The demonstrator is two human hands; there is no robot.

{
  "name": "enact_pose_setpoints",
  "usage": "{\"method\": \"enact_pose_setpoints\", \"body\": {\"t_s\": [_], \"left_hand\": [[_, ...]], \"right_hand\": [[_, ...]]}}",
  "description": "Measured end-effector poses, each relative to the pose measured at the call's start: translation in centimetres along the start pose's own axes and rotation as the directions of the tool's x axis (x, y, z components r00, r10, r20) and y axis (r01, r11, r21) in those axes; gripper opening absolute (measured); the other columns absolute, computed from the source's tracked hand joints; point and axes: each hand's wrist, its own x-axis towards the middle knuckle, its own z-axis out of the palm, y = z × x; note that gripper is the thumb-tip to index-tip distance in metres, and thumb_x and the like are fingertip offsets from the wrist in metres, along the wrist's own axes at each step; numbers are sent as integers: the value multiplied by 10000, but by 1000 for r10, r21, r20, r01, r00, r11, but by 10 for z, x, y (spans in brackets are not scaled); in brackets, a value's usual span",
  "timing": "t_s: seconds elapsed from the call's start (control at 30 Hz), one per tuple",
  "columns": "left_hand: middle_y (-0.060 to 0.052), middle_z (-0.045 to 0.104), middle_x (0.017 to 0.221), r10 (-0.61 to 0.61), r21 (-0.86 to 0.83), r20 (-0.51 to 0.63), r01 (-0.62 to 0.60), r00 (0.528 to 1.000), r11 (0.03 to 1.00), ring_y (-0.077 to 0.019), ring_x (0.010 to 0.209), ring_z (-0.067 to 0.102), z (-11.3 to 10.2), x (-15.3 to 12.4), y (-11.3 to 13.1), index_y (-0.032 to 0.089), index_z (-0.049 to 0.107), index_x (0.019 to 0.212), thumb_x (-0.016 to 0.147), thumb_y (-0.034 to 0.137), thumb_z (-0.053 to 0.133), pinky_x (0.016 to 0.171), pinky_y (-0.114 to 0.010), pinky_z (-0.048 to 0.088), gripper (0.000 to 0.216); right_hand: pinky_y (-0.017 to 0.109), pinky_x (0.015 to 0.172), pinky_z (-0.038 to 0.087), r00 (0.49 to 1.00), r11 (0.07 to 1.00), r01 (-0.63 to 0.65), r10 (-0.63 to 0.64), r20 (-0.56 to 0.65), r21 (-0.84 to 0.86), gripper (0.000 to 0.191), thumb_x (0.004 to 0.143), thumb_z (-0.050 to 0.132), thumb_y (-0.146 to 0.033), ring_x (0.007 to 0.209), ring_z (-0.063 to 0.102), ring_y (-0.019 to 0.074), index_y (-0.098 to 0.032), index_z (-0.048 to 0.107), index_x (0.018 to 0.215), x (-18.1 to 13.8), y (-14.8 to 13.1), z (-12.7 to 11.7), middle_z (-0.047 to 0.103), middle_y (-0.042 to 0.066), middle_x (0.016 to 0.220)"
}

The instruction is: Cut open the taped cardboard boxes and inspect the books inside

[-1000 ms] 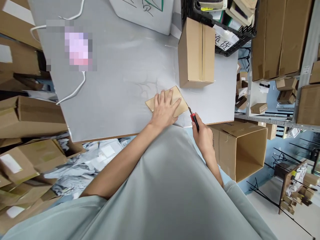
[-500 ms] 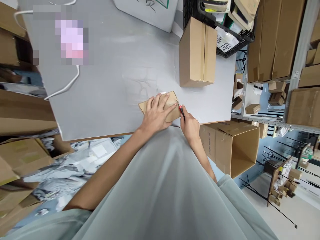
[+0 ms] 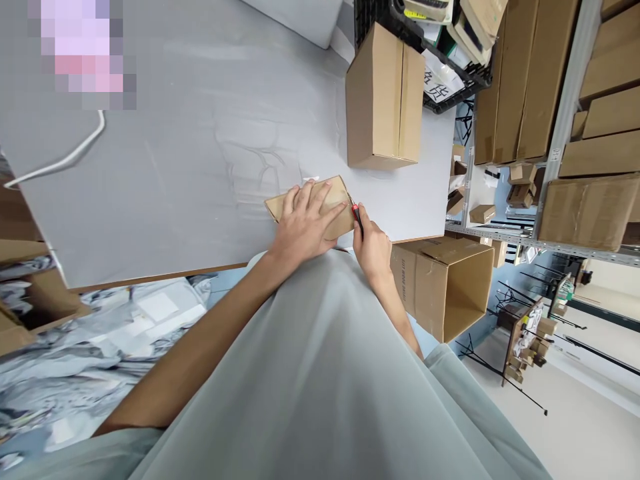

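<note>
My left hand (image 3: 304,223) lies flat on a small brown cardboard box (image 3: 339,189), fingers spread over its top and pressing it to the table. The box rests at an angle by the near table edge, close to my body. My right hand (image 3: 373,244) is closed around a slim knife-like tool (image 3: 357,215) with a red and black handle. Its thin metal tip meets the right-hand edge of the box. Whether the tip has gone into the cardboard I cannot tell.
On the grey table (image 3: 185,167) stands a taller cardboard carton (image 3: 385,107), beside a black crate (image 3: 443,103) of books. A white cable (image 3: 75,157) lies at left. An open carton (image 3: 425,283) sits below the table's right end. Shelves with boxes (image 3: 590,207) stand farther right.
The camera view has shifted, so the table's contents appear farther left. Both hands stay at the small box, and the tool tip remains along its right edge.
</note>
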Motion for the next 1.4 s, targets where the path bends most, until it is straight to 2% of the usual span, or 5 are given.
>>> {"method": "enact_pose_setpoints", "body": {"t_s": [0.53,0.83,1.07,1.27,1.4], "left_hand": [[-65,302,1885,12,164,56,-21,998,986,-502,1735,219,-2,-1,1,377,637,1607,857,362,860,1375,-760,135,783],[-5,227,1910,-33,147,87,20,996,989,-536,1733,186,-1,-3,2,447,597,1621,745,373,948,1375,-780,104,947],[-66,230,1907,-38,199,88,20,995,980,-527,1740,179,-3,-2,11,370,629,1580,811,423,902,1372,-792,118,818],[-273,199,1874,-25,223,30,18,999,975,-570,1722,178,31,34,21,115,574,1535,768,437,903,1360,-815,146,894],[-291,303,1822,9,229,32,-16,999,973,-590,1661,273,37,55,26,104,453,1645,687,332,889,1323,-865,194,1077]], "right_hand": [[374,933,599,994,984,-71,83,66,-165,627,1214,302,-303,1099,790,280,-314,205,1834,0,-22,-20,768,155,1308],[360,909,605,981,981,-106,130,142,-164,580,1214,322,-283,1054,820,280,-286,336,1794,-20,-1,-20,832,137,1228],[326,853,575,971,989,-135,145,192,-60,580,1211,370,-317,1045,823,283,-313,361,1791,-52,24,-17,850,110,1231],[317,789,556,989,988,-145,142,47,61,594,1192,388,-317,958,820,300,-281,402,1785,-71,49,-18,861,118,1177],[330,780,571,985,978,-154,164,-62,139,580,1183,398,-344,891,818,297,-270,462,1755,-66,65,-15,863,117,1171]]}}
